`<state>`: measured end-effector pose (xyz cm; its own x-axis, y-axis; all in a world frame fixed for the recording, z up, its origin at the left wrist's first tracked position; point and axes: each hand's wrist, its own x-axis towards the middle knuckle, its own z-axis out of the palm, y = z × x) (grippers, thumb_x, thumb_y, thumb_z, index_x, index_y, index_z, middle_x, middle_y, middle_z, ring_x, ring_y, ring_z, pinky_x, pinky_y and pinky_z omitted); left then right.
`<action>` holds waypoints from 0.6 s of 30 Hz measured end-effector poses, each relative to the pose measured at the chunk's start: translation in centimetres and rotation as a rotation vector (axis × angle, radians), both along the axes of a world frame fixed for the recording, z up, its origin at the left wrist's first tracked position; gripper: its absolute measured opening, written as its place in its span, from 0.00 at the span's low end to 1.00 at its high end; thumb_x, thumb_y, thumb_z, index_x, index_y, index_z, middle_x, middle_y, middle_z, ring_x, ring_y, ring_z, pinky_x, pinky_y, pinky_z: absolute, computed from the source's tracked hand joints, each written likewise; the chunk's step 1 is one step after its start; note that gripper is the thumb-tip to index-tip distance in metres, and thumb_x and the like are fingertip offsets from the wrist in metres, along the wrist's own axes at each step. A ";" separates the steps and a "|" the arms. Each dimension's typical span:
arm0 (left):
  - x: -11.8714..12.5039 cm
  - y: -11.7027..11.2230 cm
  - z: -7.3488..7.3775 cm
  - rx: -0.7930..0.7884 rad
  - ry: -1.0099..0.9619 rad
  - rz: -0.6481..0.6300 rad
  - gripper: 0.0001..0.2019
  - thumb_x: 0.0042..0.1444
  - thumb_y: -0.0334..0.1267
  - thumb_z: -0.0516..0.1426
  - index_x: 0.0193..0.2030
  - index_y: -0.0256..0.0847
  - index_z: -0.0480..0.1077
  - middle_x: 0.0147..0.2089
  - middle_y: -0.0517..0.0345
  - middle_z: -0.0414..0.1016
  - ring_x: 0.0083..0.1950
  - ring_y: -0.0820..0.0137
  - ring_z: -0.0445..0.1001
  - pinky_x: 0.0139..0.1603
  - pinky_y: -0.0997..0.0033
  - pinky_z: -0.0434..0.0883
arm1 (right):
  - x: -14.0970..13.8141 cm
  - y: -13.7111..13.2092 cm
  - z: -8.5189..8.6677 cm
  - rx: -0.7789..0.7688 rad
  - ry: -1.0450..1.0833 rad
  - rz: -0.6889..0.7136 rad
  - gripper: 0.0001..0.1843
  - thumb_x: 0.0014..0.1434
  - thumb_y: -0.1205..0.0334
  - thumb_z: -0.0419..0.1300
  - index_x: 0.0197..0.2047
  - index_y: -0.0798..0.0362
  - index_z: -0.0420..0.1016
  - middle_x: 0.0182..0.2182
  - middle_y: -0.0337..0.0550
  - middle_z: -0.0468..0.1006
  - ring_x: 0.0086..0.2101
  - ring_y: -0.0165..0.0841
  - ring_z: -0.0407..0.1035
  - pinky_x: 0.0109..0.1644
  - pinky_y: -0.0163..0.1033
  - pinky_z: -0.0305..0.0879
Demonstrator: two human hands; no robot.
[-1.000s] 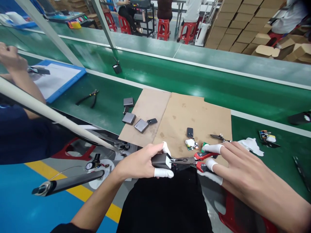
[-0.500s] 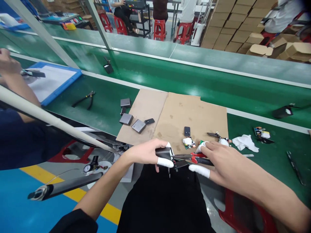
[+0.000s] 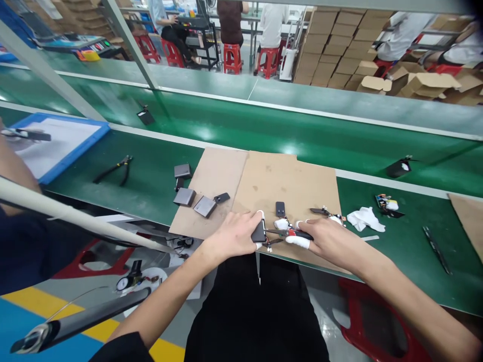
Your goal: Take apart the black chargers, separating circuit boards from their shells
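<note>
My left hand (image 3: 241, 231), with white finger cots on its fingertips, is closed around a small dark rectangular casing (image 3: 259, 232) at the front edge of the bench. My right hand (image 3: 320, 235), also in finger cots, grips red-and-black pliers (image 3: 291, 233). The jaws of the pliers point left and reach the casing's right side; whether they pinch anything is too small to tell. A dark small part (image 3: 274, 242) lies just below the jaws. Behind my hands, a black cover plate (image 3: 280, 208) and a small board with a white blob (image 3: 281, 224) rest on the cardboard (image 3: 260, 176).
Several grey casings (image 3: 205, 206) sit to the left, with black-handled cutters (image 3: 113, 171) beyond. Rightward are a crumpled white tissue (image 3: 366, 219), a circuit board (image 3: 389, 205) and a black pen-like tool (image 3: 436, 250). A co-worker's arm (image 3: 15, 166) is at far left beside a blue-edged tray (image 3: 75, 143).
Both hands, with the casing and pliers, have moved forward from over the lap to the cardboard's front edge. The casing is turned differently. The camera view has shifted rightward.
</note>
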<state>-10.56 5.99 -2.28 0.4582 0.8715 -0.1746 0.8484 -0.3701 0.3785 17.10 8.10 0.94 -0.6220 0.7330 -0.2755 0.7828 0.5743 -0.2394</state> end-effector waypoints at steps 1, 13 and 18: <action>0.0 0.1 0.0 -0.005 -0.004 -0.014 0.18 0.53 0.40 0.62 0.50 0.45 0.67 0.48 0.48 0.81 0.49 0.47 0.81 0.41 0.57 0.68 | 0.0 0.1 -0.1 -0.014 0.011 0.008 0.18 0.77 0.47 0.55 0.47 0.49 0.81 0.36 0.47 0.85 0.36 0.43 0.80 0.37 0.42 0.61; -4.8 1.1 2.3 0.170 0.117 0.152 0.11 0.59 0.39 0.60 0.46 0.46 0.64 0.46 0.52 0.81 0.48 0.50 0.83 0.39 0.59 0.68 | 8.7 4.1 -1.5 0.076 0.043 -0.189 0.20 0.75 0.48 0.51 0.44 0.48 0.80 0.33 0.48 0.83 0.31 0.41 0.74 0.36 0.41 0.57; -1.4 2.0 -0.1 0.110 0.005 0.162 0.17 0.62 0.47 0.63 0.49 0.43 0.63 0.46 0.49 0.80 0.47 0.48 0.82 0.40 0.55 0.71 | 5.7 5.9 -1.7 -0.010 0.070 -0.258 0.18 0.76 0.47 0.50 0.42 0.47 0.75 0.29 0.44 0.81 0.30 0.39 0.72 0.36 0.40 0.55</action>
